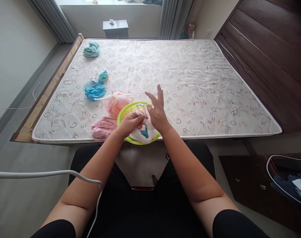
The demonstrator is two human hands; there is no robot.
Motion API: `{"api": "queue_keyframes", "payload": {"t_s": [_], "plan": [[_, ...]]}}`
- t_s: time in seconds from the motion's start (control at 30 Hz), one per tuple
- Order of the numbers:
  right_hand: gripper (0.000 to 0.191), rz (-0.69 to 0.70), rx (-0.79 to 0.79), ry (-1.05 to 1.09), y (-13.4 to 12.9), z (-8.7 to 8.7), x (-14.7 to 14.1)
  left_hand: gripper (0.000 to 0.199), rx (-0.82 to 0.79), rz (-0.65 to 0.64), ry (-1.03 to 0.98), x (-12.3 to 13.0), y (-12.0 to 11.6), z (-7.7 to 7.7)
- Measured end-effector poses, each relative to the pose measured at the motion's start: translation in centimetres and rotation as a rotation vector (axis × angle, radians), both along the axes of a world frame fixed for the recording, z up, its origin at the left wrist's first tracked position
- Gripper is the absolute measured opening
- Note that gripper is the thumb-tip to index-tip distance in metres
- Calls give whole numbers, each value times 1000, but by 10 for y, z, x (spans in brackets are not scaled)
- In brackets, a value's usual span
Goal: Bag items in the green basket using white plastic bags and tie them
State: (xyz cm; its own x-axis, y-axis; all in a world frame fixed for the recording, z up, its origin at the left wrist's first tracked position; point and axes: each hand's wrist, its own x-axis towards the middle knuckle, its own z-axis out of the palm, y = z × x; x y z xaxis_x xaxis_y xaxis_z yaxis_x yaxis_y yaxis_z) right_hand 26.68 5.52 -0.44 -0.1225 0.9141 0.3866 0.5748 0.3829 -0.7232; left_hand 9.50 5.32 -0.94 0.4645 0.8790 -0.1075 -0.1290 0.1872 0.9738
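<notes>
Near foreground: a person's forearms reach forward from a lap in black clothing (140,211); a white cable (49,173) crosses the near left.

Left hand (132,123): fingers curled, pinching the gathered neck of the bag against the thumb.

Right hand (158,110): open, fingers (160,94) spread and pointing far, palm turned left; it sits just beside the gathered neck, with contact impossible to tell.

Main item: white plastic bag with blue print (144,133), lying in the basket at the mattress's near edge; its long axis runs from the bulging body up to the gathered neck, which points far and slightly left.

Container: round lime-green plastic mesh basket (121,118), resting on the mattress, tilted, partly hidden by the hands.

Left of basket: folded pink terry towel (103,128), touching the basket.

Just beyond: peach-orange mesh fabric in a clear plastic bag (117,105), its white handle stretched left.

Farther left: crumpled blue plastic bag (94,90).

Far left: twisted teal cloth (91,49).

Surface: quilted white mattress with printed letters (202,82), on a wooden bed frame (49,89).

Right side: dark wooden drawer unit (249,185); dark brown wardrobe (266,56).

Far end: small dark bedside table (115,28) below a window, between grey curtains (51,19).
</notes>
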Motion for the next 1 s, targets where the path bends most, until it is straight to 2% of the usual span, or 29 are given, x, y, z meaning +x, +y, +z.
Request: {"api": "queue_keyframes", "payload": {"t_s": [0.1,0.2,0.27,0.33,0.43,0.5,0.57,0.73,0.83,0.9,1.0], "plan": [[32,-9,-82,40,6,1,14,43,2,-75,15,-5,0,1],[25,-47,-186,220,7,8,26,37,37,-59,25,-8,3,-1],[23,-62,-273,412,5,15,27,34,50,4,50,-5,5,-3],[24,-10,-393,605,1,22,23,32,45,97,63,-1,6,-6],[26,120,-537,706,-6,29,11,29,13,197,18,5,7,-10],[24,189,-551,608,-10,30,4,29,-25,213,-24,5,8,-12],[15,217,-488,424,-13,28,1,32,-67,212,-38,1,11,-13],[9,183,-117,-113,-11,21,2,39,-54,198,-9,-12,13,-9],[9,114,48,-225,-8,15,4,42,-21,105,78,-17,10,-1],[19,152,30,-192,-6,10,5,42,24,40,147,-19,8,5],[30,250,-138,-166,-5,2,4,38,114,-68,237,-21,7,11]]}}
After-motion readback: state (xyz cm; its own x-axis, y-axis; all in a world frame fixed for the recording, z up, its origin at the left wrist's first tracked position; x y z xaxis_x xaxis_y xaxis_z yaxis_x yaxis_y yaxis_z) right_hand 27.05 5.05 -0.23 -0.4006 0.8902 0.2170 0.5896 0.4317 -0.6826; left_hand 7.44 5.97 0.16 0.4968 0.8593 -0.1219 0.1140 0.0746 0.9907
